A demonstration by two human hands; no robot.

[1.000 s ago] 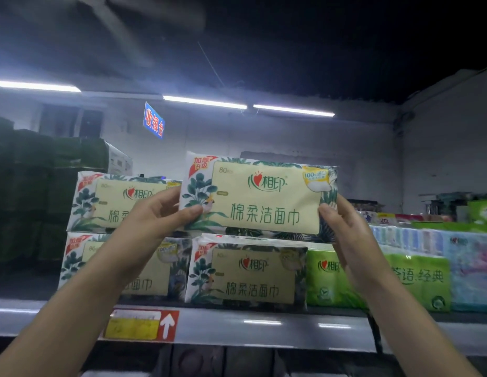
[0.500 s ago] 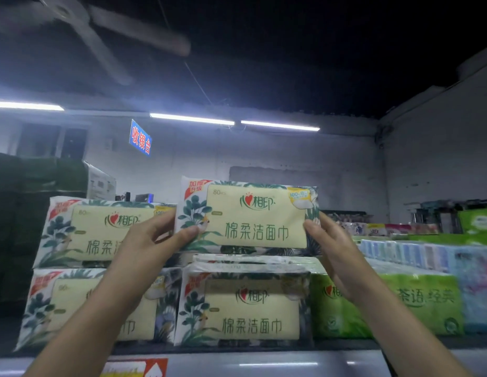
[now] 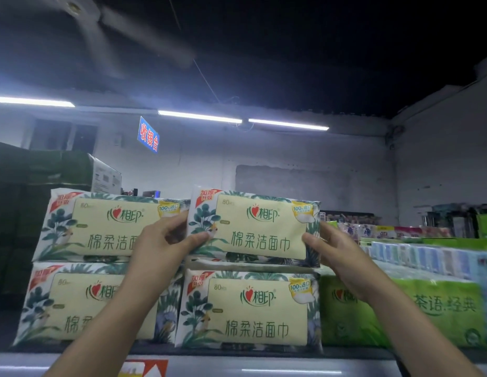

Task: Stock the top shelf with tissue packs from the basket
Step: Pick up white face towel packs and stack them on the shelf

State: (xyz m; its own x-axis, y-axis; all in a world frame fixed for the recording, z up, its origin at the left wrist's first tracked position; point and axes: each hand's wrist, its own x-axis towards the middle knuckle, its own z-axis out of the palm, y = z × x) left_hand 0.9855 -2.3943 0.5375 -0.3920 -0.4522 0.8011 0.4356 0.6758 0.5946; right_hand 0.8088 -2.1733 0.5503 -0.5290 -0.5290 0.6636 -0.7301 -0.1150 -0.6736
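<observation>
Both grips are on one tissue pack [image 3: 258, 227]. Left grip [image 3: 166, 240] pinches its left end, thumb on the front and fingers behind; right grip [image 3: 343, 257] holds the right end the same way. The pack is upright, label out, directly over the lower pack [image 3: 250, 308] at 6 o'clock on the top shelf [image 3: 291, 368]; can't tell if its weight is down. Two-high column [image 3: 101, 224] at 9 o'clock is already in, green packs [image 3: 440, 306] at 3 o'clock. This one looks like it tops the second column, not yet released. Basket out of view, remaining count unknown.
</observation>
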